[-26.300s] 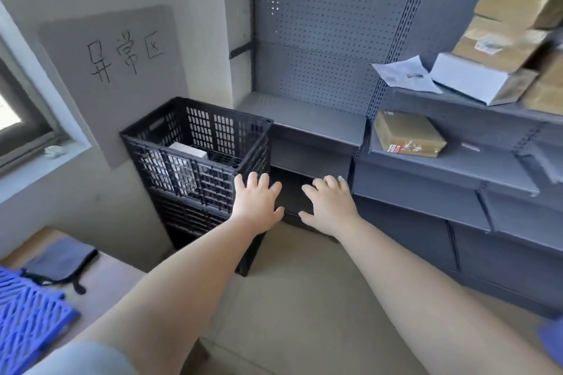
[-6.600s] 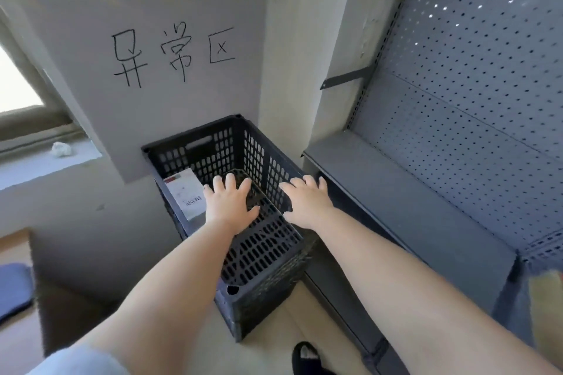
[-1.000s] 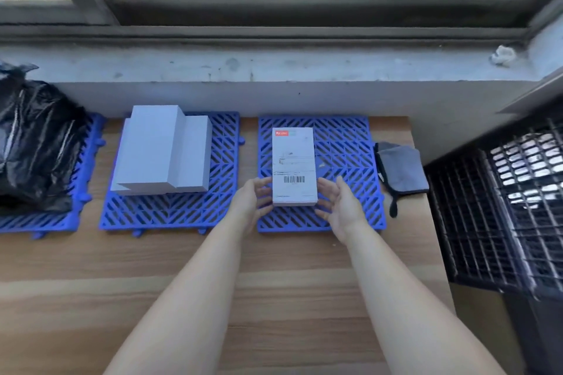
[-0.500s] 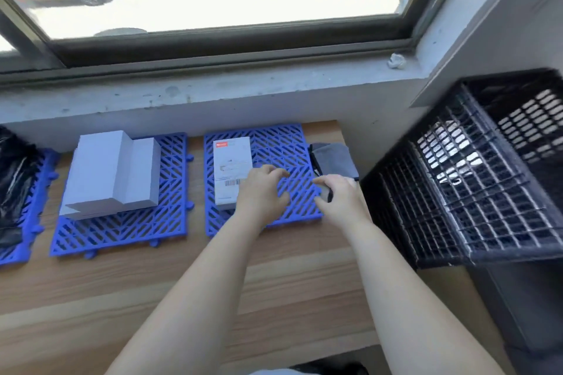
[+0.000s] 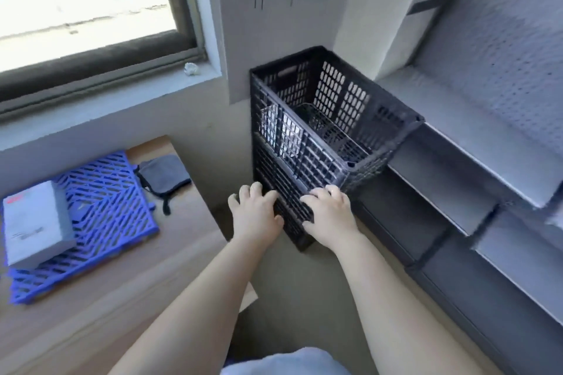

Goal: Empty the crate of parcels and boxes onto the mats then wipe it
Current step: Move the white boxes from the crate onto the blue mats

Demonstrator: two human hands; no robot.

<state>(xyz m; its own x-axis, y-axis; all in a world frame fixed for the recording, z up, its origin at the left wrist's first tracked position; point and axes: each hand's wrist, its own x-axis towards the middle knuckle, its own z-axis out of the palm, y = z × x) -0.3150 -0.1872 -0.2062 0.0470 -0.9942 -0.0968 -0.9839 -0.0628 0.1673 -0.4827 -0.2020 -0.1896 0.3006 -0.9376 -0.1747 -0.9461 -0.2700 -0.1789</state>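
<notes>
I think I am at the crate again, going in for what is left before any wiping. My left hand (image 5: 256,216) and my right hand (image 5: 330,216) are both held out low in front of the black crate (image 5: 332,119). The fingers are spread and only a little bent, and they hold nothing. I cannot tell if they touch the crate under it or just hang in front of it.

The black crate sits on top of a second black crate (image 5: 283,189), in the corner by the wall, with the grey shelves (image 5: 457,179) on its other side. Through the holes in its near wall I see something white — maybe one more white box (image 5: 280,131), maybe just light. It is too blurry to say.

One white parcel box (image 5: 33,222) already lies on the blue mat (image 5: 106,201), at the mat's left edge. The blue mat is on the wooden bench (image 5: 189,222), and the grey cloth (image 5: 164,175) lies just beside it, near the bench's far right corner.

Next I should lift my hands up over the rim and look inside. If it is a box, I take it to the mat — if not, I get the cloth.

The bench and the mat are cut off at the left.
</notes>
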